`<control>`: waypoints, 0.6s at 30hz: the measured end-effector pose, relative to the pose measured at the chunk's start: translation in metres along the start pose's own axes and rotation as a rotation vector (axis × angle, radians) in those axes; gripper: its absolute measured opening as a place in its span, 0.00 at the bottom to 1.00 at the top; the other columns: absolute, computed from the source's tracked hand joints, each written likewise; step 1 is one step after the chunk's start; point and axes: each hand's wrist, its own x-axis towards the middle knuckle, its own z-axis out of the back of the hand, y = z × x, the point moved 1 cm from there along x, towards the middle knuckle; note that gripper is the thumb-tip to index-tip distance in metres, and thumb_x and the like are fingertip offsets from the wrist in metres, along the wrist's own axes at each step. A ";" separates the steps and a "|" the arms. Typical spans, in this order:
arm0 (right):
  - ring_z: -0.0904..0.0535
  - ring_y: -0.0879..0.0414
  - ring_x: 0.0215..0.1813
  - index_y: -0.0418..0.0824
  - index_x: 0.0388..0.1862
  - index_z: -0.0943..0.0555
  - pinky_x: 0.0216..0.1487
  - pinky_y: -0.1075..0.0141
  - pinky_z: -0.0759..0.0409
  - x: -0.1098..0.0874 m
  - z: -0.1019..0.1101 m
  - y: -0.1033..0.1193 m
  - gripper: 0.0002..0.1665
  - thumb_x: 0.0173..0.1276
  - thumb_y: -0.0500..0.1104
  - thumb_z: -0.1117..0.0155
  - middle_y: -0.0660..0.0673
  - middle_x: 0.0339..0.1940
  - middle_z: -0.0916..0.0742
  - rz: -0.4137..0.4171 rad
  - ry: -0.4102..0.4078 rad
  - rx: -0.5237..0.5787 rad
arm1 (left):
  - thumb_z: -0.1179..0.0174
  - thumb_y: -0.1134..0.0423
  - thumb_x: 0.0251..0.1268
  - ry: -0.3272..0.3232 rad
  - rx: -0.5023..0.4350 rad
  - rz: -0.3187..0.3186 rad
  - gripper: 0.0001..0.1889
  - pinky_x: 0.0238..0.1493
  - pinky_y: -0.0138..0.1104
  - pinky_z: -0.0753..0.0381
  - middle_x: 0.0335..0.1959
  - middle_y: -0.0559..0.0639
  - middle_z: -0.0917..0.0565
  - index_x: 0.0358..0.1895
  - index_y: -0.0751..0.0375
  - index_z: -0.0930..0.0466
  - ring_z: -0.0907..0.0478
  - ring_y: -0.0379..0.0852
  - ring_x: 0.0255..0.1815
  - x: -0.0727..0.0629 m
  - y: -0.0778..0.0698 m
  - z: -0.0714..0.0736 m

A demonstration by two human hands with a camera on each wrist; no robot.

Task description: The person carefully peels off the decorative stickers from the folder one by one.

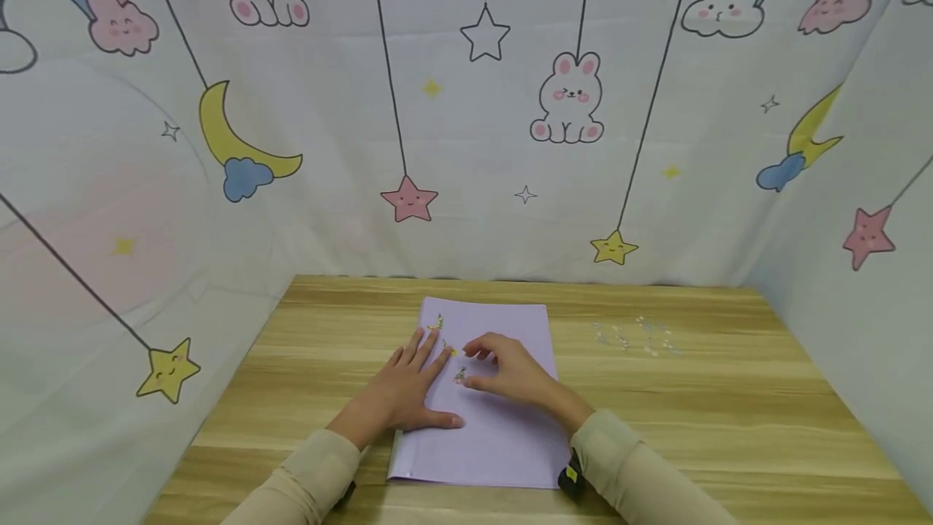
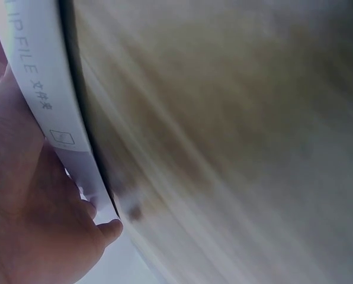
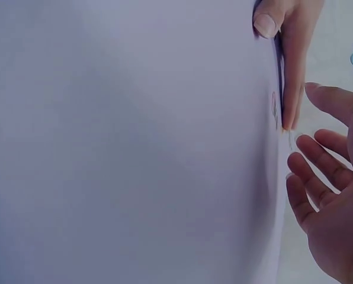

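Note:
A light purple clip file [image 1: 496, 444] lies on the wooden table, its printed spine [image 2: 37, 77] showing in the left wrist view. My left hand [image 1: 404, 391] rests on its left part with the fingers spread. Near those fingertips are small flower-patterned stickers: one sticker [image 1: 436, 323] by the file's top left, and another sticker [image 1: 460, 376] lower down, between the two hands. Over the middle of the file is my right hand [image 1: 517, 371], its fingers loosely bent and the thumb apart from them. The right wrist view shows no pinch between thumb and fingers of this hand [image 3: 336, 201].
To the right of the file, several small clear stickers with pale blue and white patterns [image 1: 634, 336] lie on the wooden table [image 1: 714, 428]. A white cloth with printed stars, rabbits and moons [image 1: 481, 128] hangs behind the table and along both sides.

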 end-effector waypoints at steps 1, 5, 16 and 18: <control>0.16 0.49 0.55 0.35 0.61 0.16 0.58 0.51 0.18 0.001 -0.001 0.000 0.28 0.66 0.46 0.20 0.45 0.54 0.12 0.002 0.003 -0.013 | 0.43 0.16 0.57 -0.001 -0.001 -0.002 0.63 0.80 0.63 0.45 0.88 0.63 0.56 0.86 0.57 0.45 0.63 0.66 0.88 0.000 0.000 0.000; 0.17 0.49 0.53 0.35 0.58 0.16 0.56 0.54 0.19 0.005 -0.005 0.001 0.25 0.66 0.43 0.20 0.44 0.52 0.12 0.032 0.012 -0.061 | 0.44 0.15 0.57 -0.016 -0.011 -0.015 0.64 0.79 0.63 0.45 0.88 0.65 0.56 0.86 0.58 0.45 0.63 0.67 0.87 0.001 0.003 -0.004; 0.18 0.51 0.50 0.37 0.56 0.14 0.55 0.56 0.20 0.013 -0.014 0.004 0.20 0.66 0.38 0.22 0.47 0.48 0.13 0.030 0.055 -0.202 | 0.48 0.11 0.53 -0.060 0.014 -0.017 0.66 0.79 0.62 0.43 0.88 0.61 0.58 0.87 0.53 0.48 0.65 0.64 0.88 0.007 0.012 -0.021; 0.19 0.52 0.50 0.38 0.55 0.14 0.55 0.57 0.20 0.014 -0.015 0.006 0.19 0.66 0.38 0.21 0.47 0.48 0.13 0.032 0.056 -0.214 | 0.48 0.11 0.53 -0.056 0.006 -0.017 0.66 0.79 0.62 0.43 0.89 0.61 0.58 0.87 0.53 0.48 0.66 0.64 0.88 0.007 0.013 -0.021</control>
